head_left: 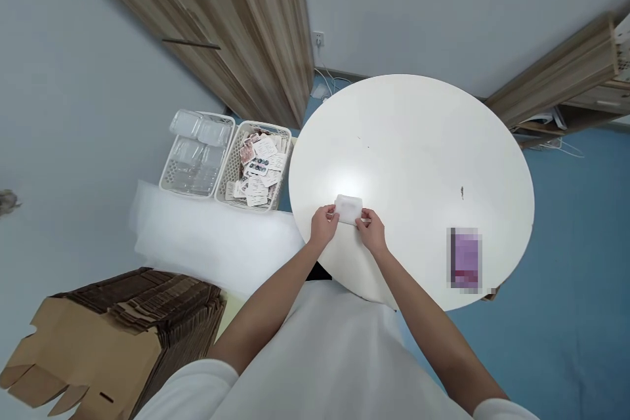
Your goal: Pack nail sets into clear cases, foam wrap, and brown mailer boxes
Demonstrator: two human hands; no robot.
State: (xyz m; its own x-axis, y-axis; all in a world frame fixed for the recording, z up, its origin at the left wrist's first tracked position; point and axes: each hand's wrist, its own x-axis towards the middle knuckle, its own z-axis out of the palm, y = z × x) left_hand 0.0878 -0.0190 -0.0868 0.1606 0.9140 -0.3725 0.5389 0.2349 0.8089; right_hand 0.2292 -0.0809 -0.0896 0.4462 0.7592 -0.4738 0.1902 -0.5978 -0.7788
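Observation:
A small white packet (349,209), rectangular and apparently wrapped in translucent foam sheet, is at the near side of the round white table (408,138). My left hand (324,223) pinches its left edge between thumb and fingers. At its right edge, my right hand (371,230) grips it the same way. What lies inside the wrapping cannot be made out.
Left of the table stand a white basket of printed cards (258,167) and a basket of clear plastic boxes (197,154). Translucent foam sheets (216,236) and flattened cardboard boxes (98,348) are nearer. A blurred purple item (465,259) is on the table's right.

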